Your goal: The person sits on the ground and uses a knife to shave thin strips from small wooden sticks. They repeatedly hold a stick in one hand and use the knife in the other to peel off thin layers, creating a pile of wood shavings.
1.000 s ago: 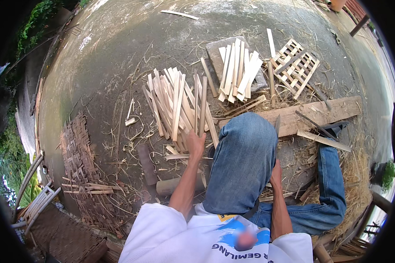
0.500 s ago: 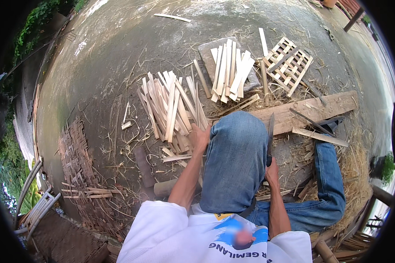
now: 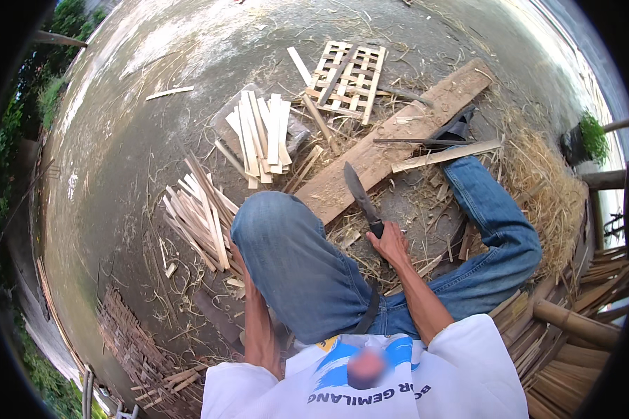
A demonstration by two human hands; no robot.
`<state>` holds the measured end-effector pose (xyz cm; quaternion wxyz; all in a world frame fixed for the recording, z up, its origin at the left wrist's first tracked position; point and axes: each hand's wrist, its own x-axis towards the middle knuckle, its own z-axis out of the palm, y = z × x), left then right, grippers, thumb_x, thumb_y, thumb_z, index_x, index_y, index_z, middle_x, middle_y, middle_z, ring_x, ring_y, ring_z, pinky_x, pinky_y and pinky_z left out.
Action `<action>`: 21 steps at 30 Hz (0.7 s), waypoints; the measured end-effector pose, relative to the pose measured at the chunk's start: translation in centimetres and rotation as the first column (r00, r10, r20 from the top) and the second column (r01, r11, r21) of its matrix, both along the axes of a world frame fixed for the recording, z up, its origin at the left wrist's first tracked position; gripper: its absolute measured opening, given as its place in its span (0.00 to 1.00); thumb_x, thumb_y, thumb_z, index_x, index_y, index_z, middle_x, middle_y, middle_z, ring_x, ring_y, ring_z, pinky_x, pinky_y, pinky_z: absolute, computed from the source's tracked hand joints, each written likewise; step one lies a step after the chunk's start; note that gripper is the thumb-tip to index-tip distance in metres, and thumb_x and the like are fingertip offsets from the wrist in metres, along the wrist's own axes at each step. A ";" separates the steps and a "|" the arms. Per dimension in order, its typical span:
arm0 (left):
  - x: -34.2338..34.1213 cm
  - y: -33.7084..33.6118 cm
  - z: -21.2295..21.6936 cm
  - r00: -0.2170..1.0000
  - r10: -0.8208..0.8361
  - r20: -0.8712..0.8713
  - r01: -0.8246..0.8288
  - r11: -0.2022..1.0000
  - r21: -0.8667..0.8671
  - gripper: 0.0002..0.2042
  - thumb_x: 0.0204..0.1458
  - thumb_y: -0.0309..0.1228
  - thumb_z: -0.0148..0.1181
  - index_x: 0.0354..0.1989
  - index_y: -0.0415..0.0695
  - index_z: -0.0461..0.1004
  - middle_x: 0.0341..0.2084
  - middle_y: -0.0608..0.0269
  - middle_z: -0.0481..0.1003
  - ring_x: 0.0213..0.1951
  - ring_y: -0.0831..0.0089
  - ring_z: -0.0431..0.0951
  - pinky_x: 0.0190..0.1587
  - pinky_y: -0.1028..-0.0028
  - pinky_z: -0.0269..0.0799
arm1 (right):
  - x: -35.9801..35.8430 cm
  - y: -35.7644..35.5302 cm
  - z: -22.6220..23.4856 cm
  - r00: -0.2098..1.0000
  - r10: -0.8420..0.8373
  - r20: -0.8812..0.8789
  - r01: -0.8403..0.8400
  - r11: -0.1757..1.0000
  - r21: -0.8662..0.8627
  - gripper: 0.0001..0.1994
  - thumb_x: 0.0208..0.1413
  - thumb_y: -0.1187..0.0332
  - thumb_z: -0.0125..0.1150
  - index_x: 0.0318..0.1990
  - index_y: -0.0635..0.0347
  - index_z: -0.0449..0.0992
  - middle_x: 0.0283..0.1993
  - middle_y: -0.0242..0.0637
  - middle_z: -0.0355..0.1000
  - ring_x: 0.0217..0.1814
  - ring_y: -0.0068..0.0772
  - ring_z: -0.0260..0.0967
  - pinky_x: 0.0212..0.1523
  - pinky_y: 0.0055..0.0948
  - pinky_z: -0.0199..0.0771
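Note:
My right hand (image 3: 393,246) is wrapped round the dark handle of a knife (image 3: 358,192). The blade points up and left, its tip over a long wooden plank (image 3: 426,120). My left hand (image 3: 237,257) is at the near end of a pile of pale split-bamboo strips (image 3: 201,220). My raised knee hides its fingers, so I cannot see whether it holds a strip. A second bundle of strips (image 3: 262,134) rests on a flat stone block (image 3: 297,133) farther off.
A woven bamboo lattice (image 3: 349,82) lies beyond the plank. A loose strip (image 3: 446,156) and a thin dark rod lie over my right foot. Torn brown matting (image 3: 129,335) is at left, straw-like shavings (image 3: 548,209) at right. Bamboo poles (image 3: 576,325) stand near my right side.
The view has swung right, shifting the scene leftward. My right hand has brought the knife away from the knee, its blade now tilted left. The left hand's fingers have gone behind the knee.

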<state>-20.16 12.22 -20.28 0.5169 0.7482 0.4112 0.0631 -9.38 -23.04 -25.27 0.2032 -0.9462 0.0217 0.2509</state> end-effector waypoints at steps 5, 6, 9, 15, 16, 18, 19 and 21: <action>5.5 4.2 12.0 0.996 -0.056 0.073 0.014 0.874 0.485 0.25 0.64 0.43 0.57 0.63 0.37 0.68 0.42 0.52 0.77 0.42 0.64 0.78 0.48 0.62 0.72 | 5.6 2.7 5.6 0.994 -0.104 -0.038 0.108 0.828 0.550 0.37 0.59 0.40 0.63 0.60 0.69 0.70 0.62 0.58 0.67 0.63 0.52 0.69 0.59 0.48 0.73; 7.1 3.4 16.8 0.993 -0.082 0.088 0.026 0.859 0.511 0.23 0.63 0.47 0.61 0.54 0.38 0.73 0.36 0.56 0.76 0.39 0.66 0.76 0.45 0.63 0.72 | 7.4 4.3 8.4 0.993 -0.090 -0.073 0.115 0.700 0.704 0.39 0.59 0.38 0.62 0.60 0.69 0.71 0.63 0.58 0.67 0.63 0.49 0.70 0.59 0.45 0.74; 13.9 1.0 25.6 0.914 -0.403 0.043 0.299 0.741 0.601 0.28 0.60 0.51 0.64 0.53 0.36 0.72 0.34 0.56 0.77 0.36 0.66 0.76 0.42 0.63 0.72 | 12.5 7.0 17.8 0.987 -0.158 0.024 0.023 0.288 0.957 0.48 0.54 0.29 0.60 0.65 0.68 0.66 0.64 0.54 0.65 0.67 0.45 0.66 0.65 0.41 0.70; 21.9 -10.2 26.7 0.586 -0.803 0.111 0.667 0.556 0.497 0.21 0.59 0.44 0.68 0.52 0.42 0.73 0.29 0.61 0.76 0.29 0.73 0.72 0.32 0.66 0.69 | 20.8 7.3 29.6 0.968 -0.247 0.035 -0.118 -0.331 0.936 0.52 0.54 0.34 0.66 0.69 0.71 0.55 0.57 0.56 0.68 0.62 0.48 0.71 0.66 0.44 0.72; 22.4 -11.9 25.2 0.569 -0.818 0.081 0.725 0.545 0.421 0.21 0.60 0.44 0.67 0.53 0.42 0.73 0.31 0.59 0.77 0.28 0.72 0.73 0.31 0.67 0.70 | 20.8 7.1 30.1 0.946 -0.321 -0.035 -0.061 -0.284 0.957 0.41 0.57 0.40 0.67 0.62 0.69 0.64 0.49 0.48 0.71 0.51 0.39 0.74 0.56 0.38 0.78; 22.4 -14.0 23.0 0.523 -0.851 0.034 0.817 0.513 0.263 0.33 0.53 0.55 0.70 0.61 0.46 0.69 0.37 0.57 0.76 0.40 0.65 0.77 0.45 0.62 0.75 | 20.6 6.4 29.6 0.895 -0.436 -0.095 0.005 -0.204 0.979 0.24 0.61 0.49 0.68 0.46 0.64 0.75 0.35 0.34 0.74 0.32 0.24 0.72 0.37 0.27 0.79; 22.3 -14.1 21.5 0.465 -0.885 0.007 0.859 0.453 0.237 0.40 0.50 0.58 0.71 0.66 0.47 0.67 0.42 0.52 0.78 0.47 0.61 0.79 0.51 0.60 0.77 | 20.5 6.5 28.2 0.880 -0.467 -0.089 0.010 -0.169 0.986 0.19 0.63 0.52 0.67 0.39 0.62 0.77 0.29 0.29 0.72 0.24 0.17 0.67 0.28 0.22 0.75; 21.7 -11.8 19.0 0.389 -0.911 -0.137 0.910 0.357 0.213 0.49 0.43 0.62 0.74 0.70 0.47 0.63 0.53 0.46 0.75 0.58 0.55 0.75 0.61 0.56 0.71 | 19.0 7.9 25.2 0.855 -0.511 0.083 -0.087 0.017 0.996 0.21 0.62 0.48 0.66 0.32 0.59 0.76 0.23 0.24 0.68 0.22 0.14 0.62 0.25 0.19 0.68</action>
